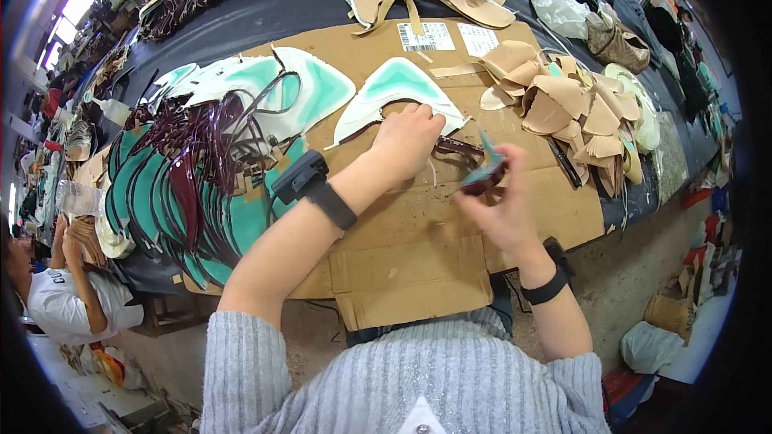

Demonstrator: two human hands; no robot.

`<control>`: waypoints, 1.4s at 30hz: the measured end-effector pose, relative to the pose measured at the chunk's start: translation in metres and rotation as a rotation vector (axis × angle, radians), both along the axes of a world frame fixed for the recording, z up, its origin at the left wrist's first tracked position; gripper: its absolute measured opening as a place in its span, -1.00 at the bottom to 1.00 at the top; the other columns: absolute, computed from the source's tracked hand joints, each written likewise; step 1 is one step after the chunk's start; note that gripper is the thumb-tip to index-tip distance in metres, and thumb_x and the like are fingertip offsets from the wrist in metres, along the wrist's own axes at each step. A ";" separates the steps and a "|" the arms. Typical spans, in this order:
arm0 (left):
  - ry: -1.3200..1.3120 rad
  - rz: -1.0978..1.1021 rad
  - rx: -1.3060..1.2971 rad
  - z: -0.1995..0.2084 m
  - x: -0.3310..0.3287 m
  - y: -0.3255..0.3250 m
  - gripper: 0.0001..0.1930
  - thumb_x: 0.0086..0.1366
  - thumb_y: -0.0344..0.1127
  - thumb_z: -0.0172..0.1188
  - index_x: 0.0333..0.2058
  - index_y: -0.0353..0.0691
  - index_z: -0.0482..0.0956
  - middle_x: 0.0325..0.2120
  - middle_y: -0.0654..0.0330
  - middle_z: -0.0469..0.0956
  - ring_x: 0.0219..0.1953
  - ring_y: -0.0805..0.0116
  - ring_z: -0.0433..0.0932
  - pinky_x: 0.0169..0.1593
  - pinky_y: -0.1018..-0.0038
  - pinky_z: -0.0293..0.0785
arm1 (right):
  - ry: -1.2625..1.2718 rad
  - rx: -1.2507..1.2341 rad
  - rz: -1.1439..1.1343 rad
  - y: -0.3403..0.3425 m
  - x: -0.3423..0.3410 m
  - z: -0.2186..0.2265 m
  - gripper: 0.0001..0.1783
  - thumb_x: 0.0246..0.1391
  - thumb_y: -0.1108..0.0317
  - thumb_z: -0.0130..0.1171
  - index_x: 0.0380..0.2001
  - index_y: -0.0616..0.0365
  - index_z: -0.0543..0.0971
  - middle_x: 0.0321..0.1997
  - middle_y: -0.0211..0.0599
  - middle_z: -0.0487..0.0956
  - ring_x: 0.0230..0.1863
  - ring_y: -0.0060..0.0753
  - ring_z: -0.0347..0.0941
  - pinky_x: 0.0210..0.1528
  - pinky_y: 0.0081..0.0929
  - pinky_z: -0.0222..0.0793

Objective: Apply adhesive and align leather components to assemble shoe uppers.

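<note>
A curved white and teal shoe upper piece (400, 78) lies in front of me on the cardboard, with dark red edging along its inner curve. My left hand (408, 141) is closed at that inner curve, its fingers curled over the edge. To the right, my right hand (505, 202) is raised over the cardboard, pinching a small dark red and teal piece (485, 181). That piece is smeared by motion, so its exact kind is unclear. A dark red strip (458, 147) runs between the two hands.
Teal pieces with dark edging (149, 185) and dark red strips (189, 193) are heaped at left. Beige leather pieces (591, 104) pile up at right, beside a black pen-like tool (564, 162). Cardboard (402, 261) covers the table before me. Another person (76, 301) sits at far left.
</note>
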State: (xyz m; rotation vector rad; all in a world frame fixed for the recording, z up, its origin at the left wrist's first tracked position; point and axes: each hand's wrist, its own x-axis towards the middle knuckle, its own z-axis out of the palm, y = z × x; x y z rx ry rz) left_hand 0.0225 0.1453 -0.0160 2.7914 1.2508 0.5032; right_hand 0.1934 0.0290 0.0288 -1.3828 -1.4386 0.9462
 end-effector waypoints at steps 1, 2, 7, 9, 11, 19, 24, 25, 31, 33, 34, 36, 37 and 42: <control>0.013 0.004 -0.062 0.006 0.002 0.002 -0.84 0.08 -0.45 0.12 -0.30 -0.23 0.48 -0.30 0.08 0.47 -0.21 0.05 0.52 -0.19 0.23 0.50 | -0.007 0.000 -0.002 0.000 0.009 -0.008 -0.51 -0.09 0.49 0.28 -0.07 0.11 0.33 -0.08 -0.24 0.39 -0.04 -0.29 0.42 -0.02 -0.24 0.45; 0.006 0.001 -0.063 0.010 0.003 0.004 -0.84 0.08 -0.45 0.12 -0.30 -0.23 0.48 -0.30 0.08 0.47 -0.21 0.05 0.52 -0.19 0.23 0.50 | 0.092 0.108 -0.093 0.002 0.020 -0.023 -0.58 -0.03 0.46 0.26 -0.11 0.07 0.33 -0.11 -0.31 0.41 -0.10 -0.38 0.44 -0.07 -0.26 0.48; -0.460 -0.062 -0.284 0.017 -0.025 0.019 -0.86 0.12 -0.51 0.03 -0.34 -0.25 0.52 -0.38 0.04 0.49 -0.28 0.02 0.50 -0.19 0.28 0.43 | 0.724 -0.005 -0.426 0.001 0.051 -0.022 -0.81 0.15 0.25 0.11 -0.20 0.01 0.40 -0.13 -0.44 0.47 -0.03 -0.40 0.44 0.04 -0.09 0.47; -0.420 -0.142 -0.254 0.013 -0.028 0.013 -0.88 0.12 -0.50 0.06 -0.34 -0.23 0.53 -0.37 0.07 0.50 -0.27 0.06 0.50 -0.19 0.28 0.45 | 0.748 0.081 -0.428 0.005 0.052 -0.010 -0.81 0.13 0.31 0.13 -0.21 0.02 0.39 0.01 -0.37 0.44 0.07 -0.37 0.39 0.11 -0.12 0.40; 0.010 -0.205 0.043 -0.002 -0.025 -0.005 -0.90 0.13 -0.42 0.13 -0.35 -0.18 0.55 -0.35 0.14 0.50 -0.22 0.15 0.50 -0.17 0.31 0.48 | 0.581 0.249 -0.375 0.008 0.035 -0.003 -0.73 0.07 0.40 0.18 -0.18 0.04 0.35 0.15 -0.24 0.34 0.14 -0.33 0.33 0.15 -0.19 0.34; 0.154 0.120 -0.227 0.059 -0.045 -0.004 -0.80 0.18 -0.40 0.06 -0.23 -0.26 0.57 -0.29 0.01 0.58 -0.18 -0.01 0.53 -0.09 0.19 0.47 | -0.540 0.567 0.266 -0.047 -0.020 -0.009 -0.66 -0.28 0.36 0.40 -0.45 0.04 0.42 -0.32 -0.30 0.55 0.08 -0.12 0.45 0.36 0.03 -0.02; -0.092 -0.050 -0.222 0.079 -0.044 -0.050 -0.74 0.18 -0.44 0.05 -0.13 -0.26 0.52 -0.26 0.02 0.57 -0.15 -0.01 0.52 -0.08 0.21 0.46 | -0.551 0.499 0.538 -0.047 -0.005 -0.011 -0.80 -0.29 0.55 0.21 -0.49 0.05 0.53 -0.41 -0.41 0.57 0.00 -0.31 0.51 0.37 -0.08 0.07; -0.159 -0.163 -0.252 0.078 -0.045 -0.062 -0.70 0.18 -0.47 0.05 -0.08 -0.25 0.50 -0.24 0.02 0.56 -0.12 0.00 0.51 -0.06 0.22 0.46 | -0.549 0.465 0.577 -0.044 0.003 -0.007 -0.76 -0.26 0.59 0.14 -0.43 0.05 0.58 -0.34 -0.42 0.61 0.03 -0.31 0.50 0.36 -0.12 0.12; -0.174 -0.151 -0.392 0.071 -0.067 -0.077 -0.65 0.17 -0.49 0.09 -0.03 -0.26 0.49 -0.17 0.00 0.55 -0.06 0.05 0.50 0.00 0.27 0.44 | -0.708 0.390 0.697 -0.035 0.025 0.021 -0.66 -0.23 0.62 0.09 -0.30 0.07 0.60 -0.09 -0.38 0.60 0.24 -0.25 0.34 0.34 -0.11 0.13; -0.283 0.083 -0.329 0.064 -0.073 -0.057 -0.68 0.18 -0.45 0.12 -0.06 -0.31 0.50 -0.16 -0.03 0.55 -0.05 0.03 0.50 0.01 0.26 0.44 | -0.696 0.503 0.612 -0.018 0.029 0.027 -0.64 -0.17 0.65 0.08 -0.24 0.10 0.59 0.01 -0.26 0.57 0.15 -0.09 0.41 0.25 -0.14 0.25; -0.389 0.190 -0.312 0.060 -0.077 -0.044 -0.69 0.18 -0.43 0.14 -0.08 -0.34 0.50 -0.17 -0.05 0.55 -0.04 0.01 0.49 0.01 0.25 0.43 | -0.585 0.510 0.452 -0.004 0.031 0.022 -0.69 -0.08 0.63 0.07 -0.22 0.13 0.58 -0.02 -0.22 0.57 0.08 -0.14 0.45 0.16 -0.23 0.33; -0.447 0.320 -0.251 0.038 -0.090 -0.018 -0.68 0.17 -0.40 0.17 -0.08 -0.36 0.49 -0.17 -0.07 0.54 -0.05 -0.03 0.49 0.01 0.22 0.42 | -0.284 0.307 0.201 0.039 0.021 0.008 -0.78 0.07 0.50 0.10 -0.17 0.19 0.55 -0.07 -0.19 0.57 -0.05 -0.29 0.51 -0.04 -0.41 0.45; -0.520 0.411 -0.201 0.027 -0.091 -0.009 -0.66 0.17 -0.36 0.19 -0.09 -0.38 0.48 -0.18 -0.09 0.53 -0.06 -0.07 0.48 0.00 0.18 0.42 | -0.119 0.101 0.090 0.064 0.018 0.006 -0.78 0.13 0.40 0.14 -0.15 0.21 0.54 -0.10 -0.20 0.57 -0.11 -0.40 0.52 -0.16 -0.51 0.48; -0.375 0.488 -0.157 0.005 -0.074 -0.007 -0.57 0.14 -0.26 0.24 -0.04 -0.34 0.43 -0.19 -0.13 0.50 -0.11 -0.14 0.46 -0.05 0.15 0.40 | -0.290 -0.232 -0.017 0.161 0.023 -0.046 -0.61 -0.12 0.13 0.37 -0.37 0.28 0.64 -0.43 -0.17 0.64 -0.33 -0.35 0.58 -0.24 -0.43 0.48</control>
